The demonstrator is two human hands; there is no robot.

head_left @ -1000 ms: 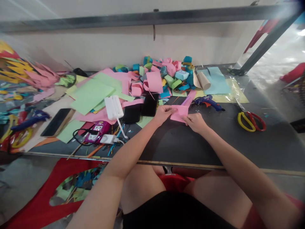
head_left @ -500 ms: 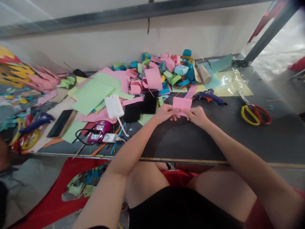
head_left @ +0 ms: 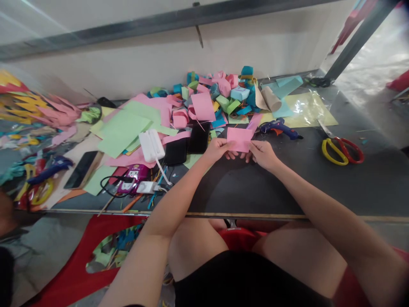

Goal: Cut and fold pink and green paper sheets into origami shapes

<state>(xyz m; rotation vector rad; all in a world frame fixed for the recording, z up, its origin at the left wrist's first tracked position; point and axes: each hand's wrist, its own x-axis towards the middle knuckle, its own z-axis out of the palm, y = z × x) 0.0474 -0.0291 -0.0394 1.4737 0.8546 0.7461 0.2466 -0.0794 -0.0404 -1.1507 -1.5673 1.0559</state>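
A small pink paper piece [head_left: 239, 139] is held up above the dark table between both hands. My left hand [head_left: 220, 149] pinches its left edge, thumb on the near face and other fingers partly behind it. On the opposite edge, my right hand [head_left: 262, 154] grips the paper the same way. Just behind the paper lies a blue glue gun [head_left: 280, 128], and a black phone [head_left: 198, 138] rests left of it. Scissors [head_left: 339, 150] with yellow and red handles lie to the right, touched by neither hand.
Folded coloured paper pieces [head_left: 223, 91] are heaped against the wall. Green sheets [head_left: 126, 128], a white power bank [head_left: 151, 146] and a purple socket block [head_left: 136, 175] sit left. A cardboard tube [head_left: 271, 99] lies behind the glue gun. Part of another person shows at the left edge.
The pink paper has shifted slightly left and lies flatter between the hands. My right hand has moved from its lower edge to its right edge. The view has tilted a little.
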